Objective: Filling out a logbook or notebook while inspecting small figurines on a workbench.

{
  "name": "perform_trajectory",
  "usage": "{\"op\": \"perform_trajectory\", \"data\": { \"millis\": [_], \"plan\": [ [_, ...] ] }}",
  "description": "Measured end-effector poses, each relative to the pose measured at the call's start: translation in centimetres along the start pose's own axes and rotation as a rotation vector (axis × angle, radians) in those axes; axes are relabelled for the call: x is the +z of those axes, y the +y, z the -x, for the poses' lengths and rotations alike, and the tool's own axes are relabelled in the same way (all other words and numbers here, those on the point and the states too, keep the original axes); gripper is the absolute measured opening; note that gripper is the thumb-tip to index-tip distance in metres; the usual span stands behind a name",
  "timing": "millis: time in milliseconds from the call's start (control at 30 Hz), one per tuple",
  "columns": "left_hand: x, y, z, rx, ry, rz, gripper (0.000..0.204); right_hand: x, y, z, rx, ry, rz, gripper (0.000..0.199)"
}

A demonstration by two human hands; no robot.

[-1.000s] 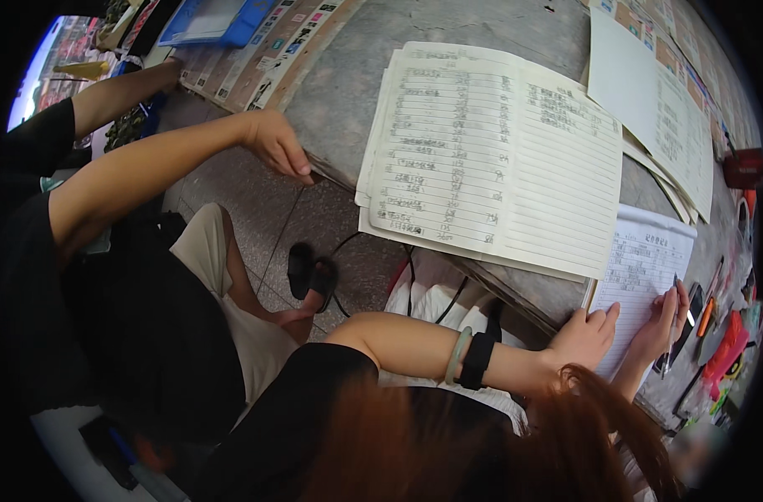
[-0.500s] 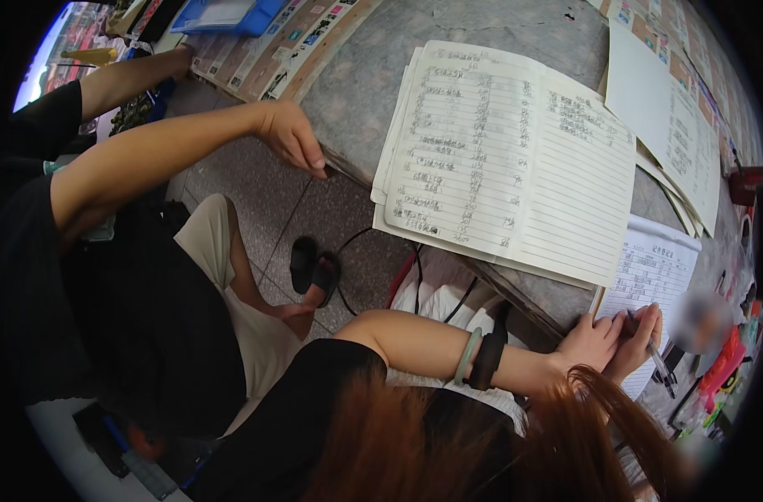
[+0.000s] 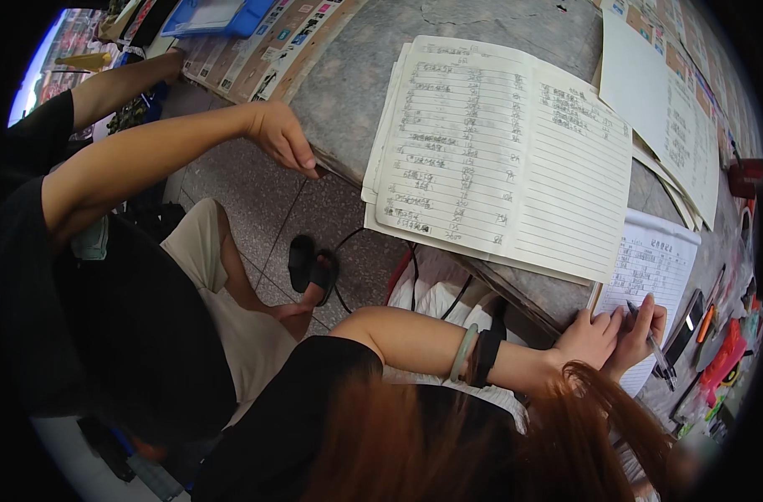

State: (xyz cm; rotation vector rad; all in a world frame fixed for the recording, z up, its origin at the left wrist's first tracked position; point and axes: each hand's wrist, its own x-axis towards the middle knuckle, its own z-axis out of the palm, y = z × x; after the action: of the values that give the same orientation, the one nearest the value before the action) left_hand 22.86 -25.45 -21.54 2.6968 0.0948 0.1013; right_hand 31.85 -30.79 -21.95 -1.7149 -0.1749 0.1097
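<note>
Near the table's edge at the right, my left hand [image 3: 586, 341] lies flat on a printed ruled form [image 3: 649, 259] with handwriting in its upper rows. Its fingers are stretched out, and the wrist wears a pale green bangle and a dark band. Close beside it, my right hand [image 3: 636, 335] is closed around a pen [image 3: 663, 366], whose barrel slants down toward the lower right. Just left of the form lies an open notebook [image 3: 574, 201], its left page full of handwriting, its right page written only near the top. Long reddish-brown hair hides part of my forearms.
At left, another person's hand [image 3: 285, 142] rests on the table's edge. Loose papers [image 3: 640, 84] lie beyond the notebook. A phone [image 3: 686, 314], an orange pen [image 3: 706, 325] and a red packet [image 3: 722, 360] lie at right. A blue tray [image 3: 252, 21] sits top left; cables hang below the table.
The view has shifted slightly. My right hand's fingers have moved a little on the pen, while my left hand stays on the form. A blurred patch no longer covers the phone.
</note>
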Motion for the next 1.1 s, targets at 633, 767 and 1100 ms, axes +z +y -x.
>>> {"op": "perform_trajectory", "data": {
  "millis": [633,767,1100],
  "plan": [
    [-1.1,-0.4,0.3,-0.02,-0.007,0.034,0.037,0.2,0.0,0.1,0.013,-0.015,0.015,0.027],
    [-1.4,-0.5,0.0,-0.007,-0.045,0.036,0.039,0.4,-0.4,0.0,0.024,0.01,0.03,0.027],
    [-1.0,-0.5,0.0,0.005,0.006,0.077,0.037,0.9,-1.6,0.8,-0.03,0.036,0.0,0.023]
  ]
}}
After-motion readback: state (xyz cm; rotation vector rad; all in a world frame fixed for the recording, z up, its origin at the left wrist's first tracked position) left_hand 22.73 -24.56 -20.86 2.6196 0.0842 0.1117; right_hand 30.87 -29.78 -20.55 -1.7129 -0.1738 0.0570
